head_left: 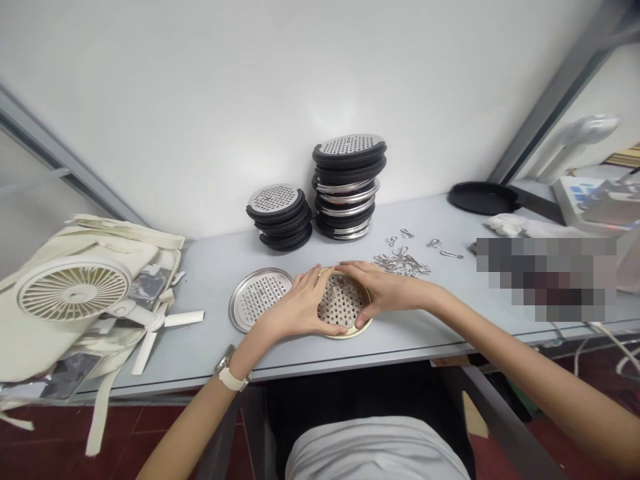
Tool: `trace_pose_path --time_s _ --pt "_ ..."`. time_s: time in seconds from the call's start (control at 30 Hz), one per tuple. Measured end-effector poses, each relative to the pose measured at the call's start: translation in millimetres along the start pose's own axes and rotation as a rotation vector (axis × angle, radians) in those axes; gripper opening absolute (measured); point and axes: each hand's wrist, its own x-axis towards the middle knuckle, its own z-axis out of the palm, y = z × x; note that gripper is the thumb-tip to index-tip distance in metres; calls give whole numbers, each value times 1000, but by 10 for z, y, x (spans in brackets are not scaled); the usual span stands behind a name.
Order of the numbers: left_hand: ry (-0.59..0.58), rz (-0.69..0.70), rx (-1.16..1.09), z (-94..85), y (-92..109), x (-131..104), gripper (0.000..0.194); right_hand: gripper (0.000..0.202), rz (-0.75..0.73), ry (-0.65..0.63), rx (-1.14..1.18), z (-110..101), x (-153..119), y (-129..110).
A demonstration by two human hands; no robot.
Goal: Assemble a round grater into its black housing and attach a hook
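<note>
Grater disc [343, 301] btwn L & R fingers [354, 328], on tbl [400, 333]

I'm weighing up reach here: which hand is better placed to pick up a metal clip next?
Probably the right hand: the pile of metal clips lies just behind it, while the left hand is across the round perforated plate.

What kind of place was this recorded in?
Probably a small workshop or an assembly bench, though that is a judgement. Stacks of perforated discs stand against the wall, a pile of metal clips lies on the table, and both hands hold a perforated disc.
</note>
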Motion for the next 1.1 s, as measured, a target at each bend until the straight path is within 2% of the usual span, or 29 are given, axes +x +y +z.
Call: trace_pose_path --time_s 0.1,0.37,0.9,1.1 --pt "8 -7 -18 7 -4 15 108 108 -42 -79 7 5 73 42" --pt "8 1 -91 45 -42 54 117 113 -167 14 48 82 59 89" --pt "-4 12 -93 28 -119 76 122 94 -169 120 58 116 -2 50" --pt "-17 8 -98 25 -126 79 122 91 -125 93 33 108 -13 71"
